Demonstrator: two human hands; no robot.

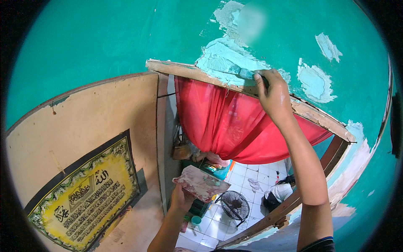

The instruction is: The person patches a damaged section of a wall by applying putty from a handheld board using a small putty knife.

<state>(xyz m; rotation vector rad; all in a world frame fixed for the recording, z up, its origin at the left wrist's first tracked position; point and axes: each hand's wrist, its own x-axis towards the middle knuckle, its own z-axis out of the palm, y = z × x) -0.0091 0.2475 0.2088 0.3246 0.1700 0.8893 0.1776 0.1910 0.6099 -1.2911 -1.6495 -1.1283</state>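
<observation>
My right hand [273,93] is raised to the green wall above a doorway. Its fingers are closed on a small, flat putty spreader [247,73] smeared with pale blue. The spreader's edge touches a broad patch of wet, light blue putty [220,59] just over the wooden door frame [180,69]. Lower down, my left hand [181,199] grips a stained, flat board [205,181] by its left side. Some smears of putty lie on the board's top.
A red curtain [235,126] hangs gathered in the doorway. Beyond it, a black fan [235,206] stands on white floor tiles, and a person [280,193] is low to the floor. A yellow poster [84,197] covers part of the left wall. More putty patches [315,83] dot the upper right.
</observation>
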